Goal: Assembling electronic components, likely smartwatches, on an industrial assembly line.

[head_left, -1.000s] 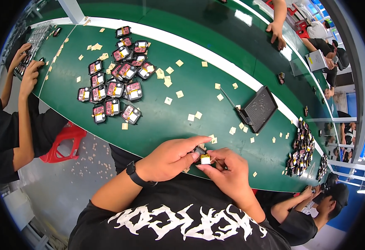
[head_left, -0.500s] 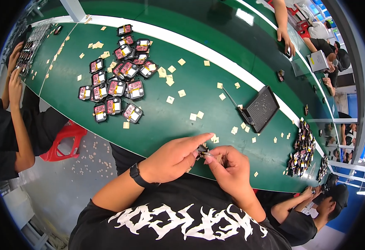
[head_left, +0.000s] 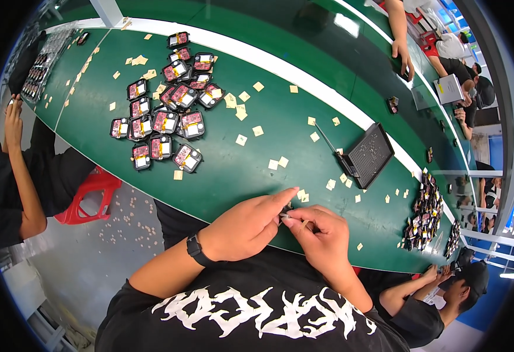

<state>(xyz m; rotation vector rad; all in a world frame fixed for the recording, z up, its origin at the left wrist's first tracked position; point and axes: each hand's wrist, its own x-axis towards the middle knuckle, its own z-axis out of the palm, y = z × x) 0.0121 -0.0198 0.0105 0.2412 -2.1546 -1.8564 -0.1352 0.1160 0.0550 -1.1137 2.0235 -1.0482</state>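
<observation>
Just over the near edge of the green table, my two hands meet at a small dark part, mostly covered by fingers, so its kind is unclear. My left hand, a black watch on its wrist, closes round it from the left, with the index finger stretched forward. From the right, my right hand pinches at the part with thumb and fingers. Something pale, possibly a paper square, shows between the right fingers. Farther left lie several black cases with pink circuit boards and white blocks, some stacked.
Pale paper squares are scattered over the table. A black tray of tiny pieces stands right of centre, with a thin rod beside it. Dark devices are heaped at the far right. Co-workers sit left and right.
My fingers have drawn closer together, and less of the dark part shows. At the left, the co-worker's hands have moved back from the rack of parts. The view has shifted slightly.
</observation>
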